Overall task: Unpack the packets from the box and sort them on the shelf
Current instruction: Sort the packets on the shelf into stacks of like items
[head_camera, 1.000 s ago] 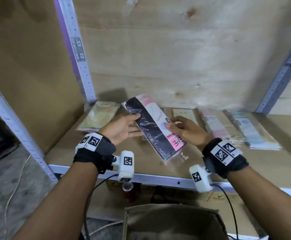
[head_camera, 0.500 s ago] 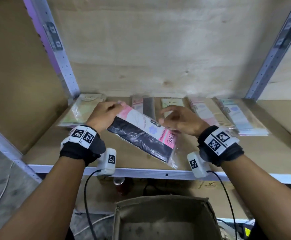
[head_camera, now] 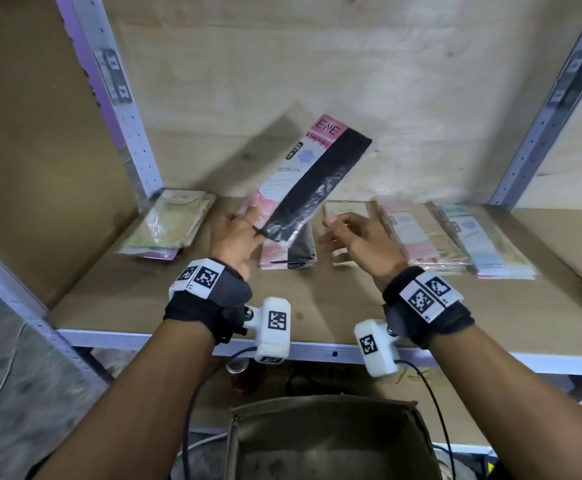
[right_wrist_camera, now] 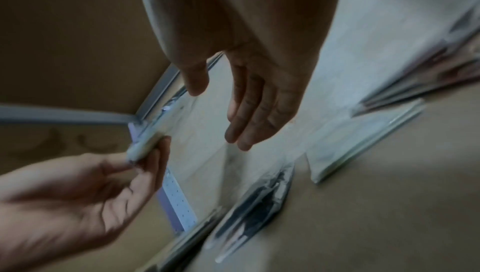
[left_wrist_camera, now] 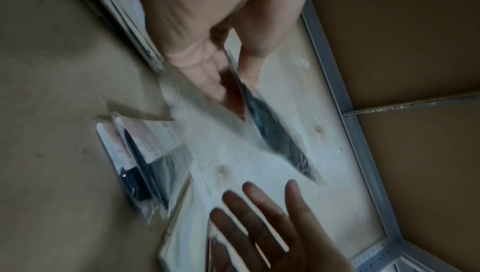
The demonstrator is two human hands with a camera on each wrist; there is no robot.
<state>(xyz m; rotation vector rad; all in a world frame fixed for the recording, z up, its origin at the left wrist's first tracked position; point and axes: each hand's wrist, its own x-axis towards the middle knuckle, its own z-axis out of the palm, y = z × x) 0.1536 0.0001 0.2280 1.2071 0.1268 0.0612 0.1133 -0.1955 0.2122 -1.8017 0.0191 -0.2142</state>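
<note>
**Packet raised on end over its matching pile, right hand clear**

Your left hand pinches the black-and-pink packet by its lower end, thumb on one face and fingers on the other, as the left wrist view confirms. The packet stands tilted in the air above the shelf, label end up and leaning to the right. Held this way, its printed face is readable and its colour can be checked against the piles below.

Your right hand holds nothing. Its fingers are loosely spread, just beside the packet's lower end and apart from it. In my judgement it waits there to steady or guide the packet down.

Directly under the held packet lies a pile of the same black-and-pink kind, the likely destination. The other piles are kept by colour: a green pile at the left post, a beige pile behind your right hand, a pink pile, then a blue pile furthest right.

The box stands open below the shelf edge; no packets show in the visible part.
</note>
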